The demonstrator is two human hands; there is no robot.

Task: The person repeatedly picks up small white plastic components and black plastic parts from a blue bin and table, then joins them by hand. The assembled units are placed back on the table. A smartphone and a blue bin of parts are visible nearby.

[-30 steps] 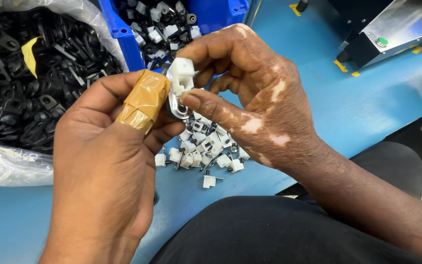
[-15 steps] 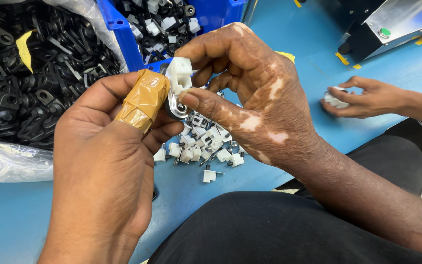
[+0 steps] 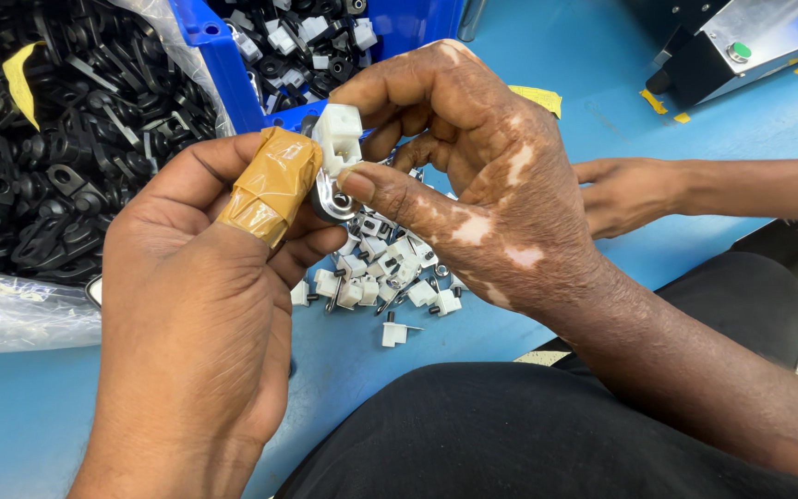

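Note:
My left hand (image 3: 196,305) and my right hand (image 3: 473,176) meet above the blue table, both gripping one small part: a white plastic block (image 3: 337,139) with a metal ring terminal (image 3: 330,199) under it. My left thumb is wrapped in brown tape (image 3: 270,185) and presses the part's left side. My right thumb and fingers pinch it from the right. Under my hands lies a small pile of white plastic pieces (image 3: 385,282).
A clear bag of black terminals (image 3: 39,139) lies at the left. A blue bin (image 3: 307,42) with black and white parts stands behind my hands. A grey machine with a green button (image 3: 741,46) is at the top right. Another person's hand (image 3: 630,189) rests on the table at right.
My hands have stayed on the white part with little shift. The other person's hand came in at the right and has moved closer along the table.

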